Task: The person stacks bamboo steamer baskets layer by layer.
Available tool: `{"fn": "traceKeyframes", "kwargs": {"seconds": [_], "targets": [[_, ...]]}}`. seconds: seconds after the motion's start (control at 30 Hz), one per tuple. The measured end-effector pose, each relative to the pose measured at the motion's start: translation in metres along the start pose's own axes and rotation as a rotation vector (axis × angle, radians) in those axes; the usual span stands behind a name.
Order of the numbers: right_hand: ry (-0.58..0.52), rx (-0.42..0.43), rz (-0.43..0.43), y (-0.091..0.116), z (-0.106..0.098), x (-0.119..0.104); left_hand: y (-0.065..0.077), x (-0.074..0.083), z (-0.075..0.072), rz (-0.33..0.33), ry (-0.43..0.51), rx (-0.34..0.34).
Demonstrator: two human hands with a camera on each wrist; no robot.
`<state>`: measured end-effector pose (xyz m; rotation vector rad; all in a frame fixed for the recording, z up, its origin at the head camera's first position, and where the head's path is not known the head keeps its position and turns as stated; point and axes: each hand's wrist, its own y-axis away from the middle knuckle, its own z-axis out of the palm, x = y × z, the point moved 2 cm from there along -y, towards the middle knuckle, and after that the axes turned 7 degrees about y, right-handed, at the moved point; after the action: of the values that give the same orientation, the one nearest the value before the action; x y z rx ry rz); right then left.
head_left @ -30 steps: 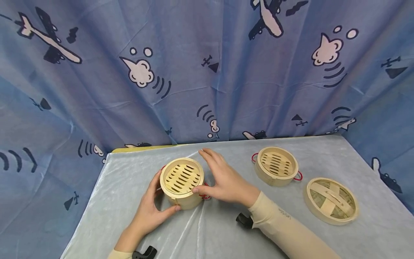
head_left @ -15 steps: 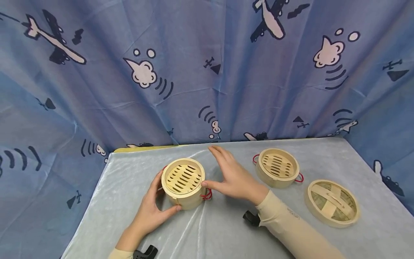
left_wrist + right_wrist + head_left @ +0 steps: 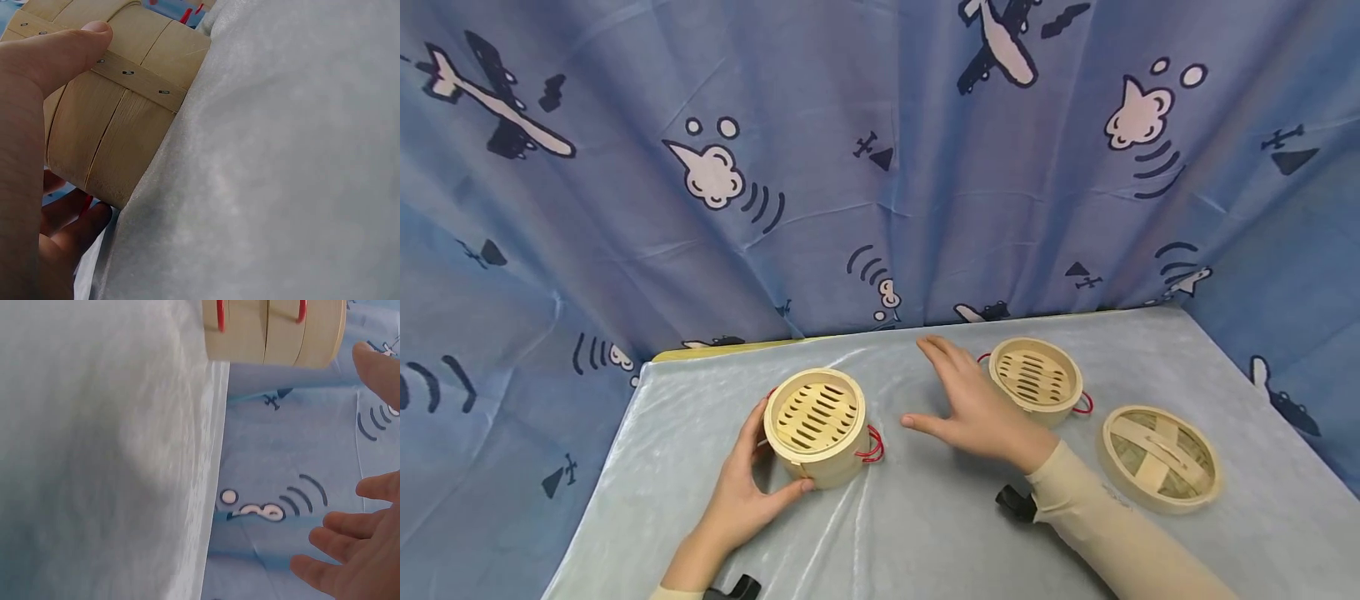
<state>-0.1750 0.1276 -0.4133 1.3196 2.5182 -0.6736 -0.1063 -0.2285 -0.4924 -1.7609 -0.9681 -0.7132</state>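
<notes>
Towards the left edge of the worktop [image 3: 917, 533], the left hand [image 3: 733, 500] grips 2 stacked steamers [image 3: 818, 425]; the right hand [image 3: 981, 408] is open (it holds nothing); 1 single steamer [image 3: 1032, 375] stands near the far edge; 1 lid [image 3: 1161, 458] lies towards the right edge.

The left hand [image 3: 740, 490] hides part of the stack [image 3: 820, 421], cropped by the right wrist view's top edge. The right hand [image 3: 981, 410] covers part of the single steamer [image 3: 1036, 373]. Print [image 3: 1116, 497] on the sleeve [image 3: 1123, 533] is too small to read.
</notes>
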Motion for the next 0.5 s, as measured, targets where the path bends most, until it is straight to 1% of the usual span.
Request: {"fn": "traceKeyframes", "kwargs": {"seconds": [0.17, 0.33, 0.5], "targets": [[0.048, 0.019, 0.023, 0.008, -0.006, 0.012, 0.002, -0.001, 0.001, -0.023, 0.006, 0.003], [0.048, 0.025, 0.048, 0.017, -0.01, 0.023, 0.004, -0.002, 0.001, -0.035, -0.003, 0.004], [0.059, 0.011, 0.121, 0.025, -0.022, 0.04, 0.003, -0.003, -0.001, -0.021, -0.011, 0.006]]}}
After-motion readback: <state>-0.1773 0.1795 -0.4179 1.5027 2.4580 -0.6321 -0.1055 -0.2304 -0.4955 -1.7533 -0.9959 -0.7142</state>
